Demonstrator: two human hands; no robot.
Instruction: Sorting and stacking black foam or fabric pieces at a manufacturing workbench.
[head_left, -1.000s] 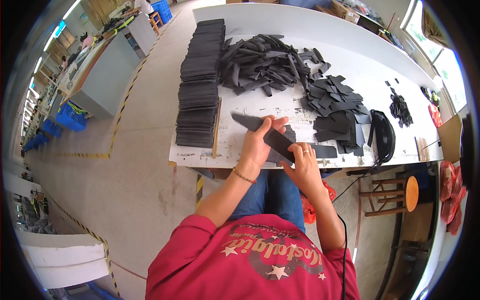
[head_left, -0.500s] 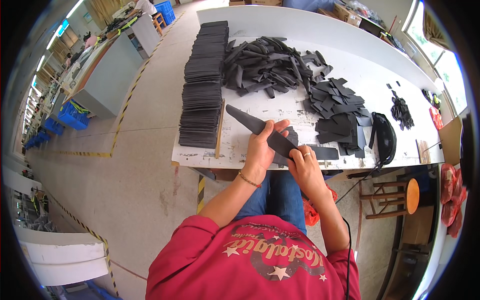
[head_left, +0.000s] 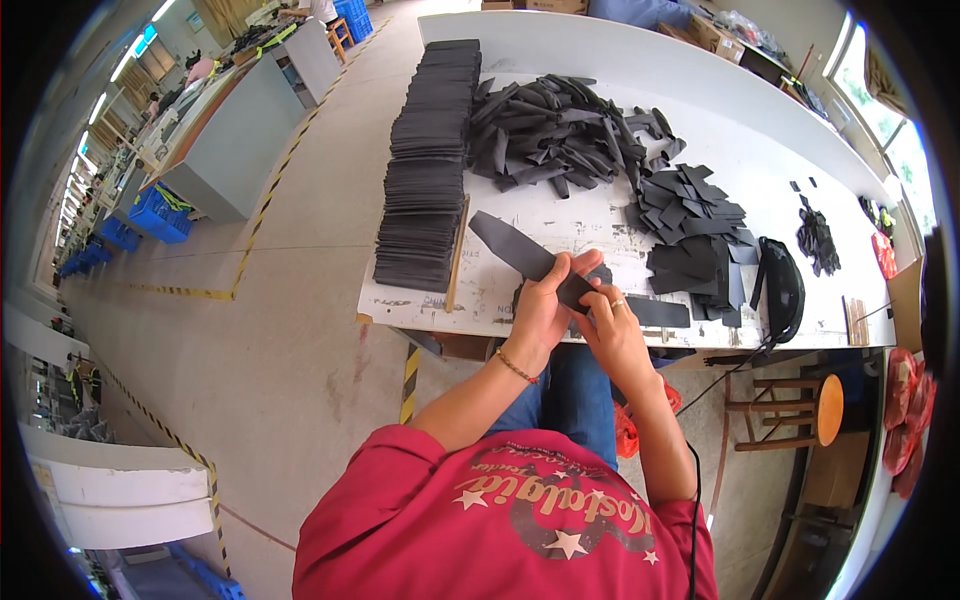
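A long dark fabric strip (head_left: pixel 512 246) slants up and to the left from my hands, over the front edge of the worktable. My left hand (head_left: pixel 541 308) grips it around its lower part, thumb on top and fingers beneath. Close beside it, my right hand (head_left: pixel 612 328) pinches the strip's near end between thumb and fingers; a ring is on one finger. The fingers partly hide that end, which looks folded over. Another dark strip (head_left: pixel 660 312) lies flat on the table, just right of my right hand.
A tall row of stacked dark pieces (head_left: pixel 430 170) stands at the table's left, beside a wooden stick (head_left: pixel 458 255). Behind lie a heap of dark strips (head_left: pixel 550 135) and flat dark pieces (head_left: pixel 690 205). A black pouch-like item (head_left: pixel 780 290) and a wooden stool (head_left: pixel 828 410) are at right.
My hands have come closer together on the strip, and less of it shows between them. Its near end now looks folded under my right fingers. The whole view has shifted slightly.
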